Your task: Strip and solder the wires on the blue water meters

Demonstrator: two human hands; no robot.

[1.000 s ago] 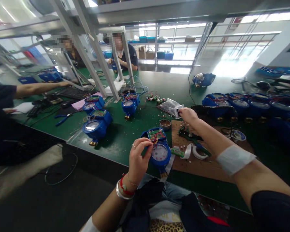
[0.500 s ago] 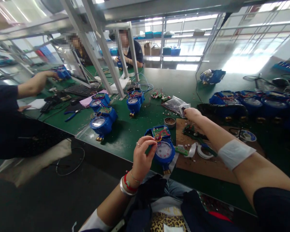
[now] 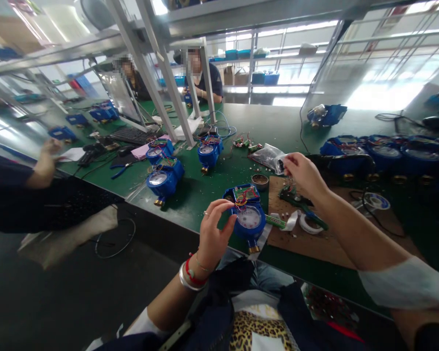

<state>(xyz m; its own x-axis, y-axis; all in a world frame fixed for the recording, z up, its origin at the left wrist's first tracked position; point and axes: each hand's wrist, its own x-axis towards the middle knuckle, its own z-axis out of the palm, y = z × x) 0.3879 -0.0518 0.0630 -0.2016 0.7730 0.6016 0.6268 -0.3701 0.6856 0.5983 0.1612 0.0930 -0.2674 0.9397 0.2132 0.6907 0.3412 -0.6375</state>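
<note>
A blue water meter (image 3: 249, 218) lies in front of me, its round clear dial toward me and brass fitting nearest my body. Its upper housing is open over a green circuit board (image 3: 248, 194) with red, black and yellow wires (image 3: 239, 206). My left hand (image 3: 215, 228) is at the meter's left side, thumb and fingers closed in a pinch at the wires. Farther off to the right, my right hand (image 3: 304, 171) pinches a small black part (image 3: 282, 165) beside a clear plastic bag (image 3: 269, 157). The part's exact kind is too small to make out.
A cardboard sheet (image 3: 278, 239) bears green-handled wire strippers (image 3: 296, 201) and a white tape roll (image 3: 310, 224). A small round tin (image 3: 259, 182) stands behind the meter. More meters (image 3: 164, 179) sit left, others in a row right. A co-worker's hand (image 3: 48, 153) is far left.
My right hand has drawn back slightly from the plastic bag, with the small black part at its fingertips. My left hand stays at the meter. The co-worker's arm at left has pulled back.
</note>
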